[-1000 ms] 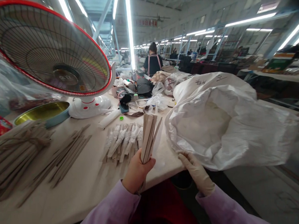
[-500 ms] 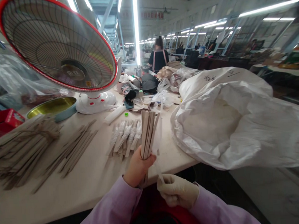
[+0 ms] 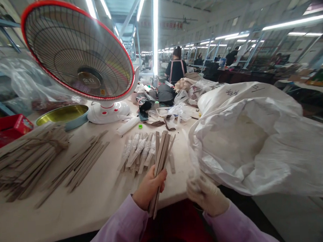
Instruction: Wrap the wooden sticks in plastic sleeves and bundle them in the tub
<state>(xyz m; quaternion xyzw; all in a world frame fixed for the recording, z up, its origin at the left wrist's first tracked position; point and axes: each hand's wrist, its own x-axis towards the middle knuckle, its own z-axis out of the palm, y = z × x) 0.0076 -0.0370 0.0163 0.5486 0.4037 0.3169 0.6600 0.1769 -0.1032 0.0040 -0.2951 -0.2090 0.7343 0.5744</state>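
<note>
My left hand (image 3: 148, 187) is closed around a bundle of flat grey-brown strips (image 3: 161, 154), tilted up and to the right above the table's front edge. Their material is hard to tell. Off to the right, my right hand (image 3: 205, 194) wears a pale glove, and its fingers are closed on a whitish plastic strip (image 3: 191, 166), blurred and partly lost against the white sack. Behind the bundle lie several similar bundles wrapped with white film (image 3: 139, 146). One loose strip (image 3: 172, 163) rests on the table just right of the held bundle.
Loose strips (image 3: 89, 163) and a big tied bundle (image 3: 29, 162) lie at left. Behind them stand a fan-shaped heater (image 3: 83, 60), a yellow-lined basin (image 3: 65, 117) and a red box (image 3: 10, 128). A large white sack (image 3: 261, 140) fills the right. A person (image 3: 176, 67) is farther back.
My right hand has moved right, away from the bundle, with the plastic strip. The held bundle has tilted rightward and sits lower. The view has shifted slightly.
</note>
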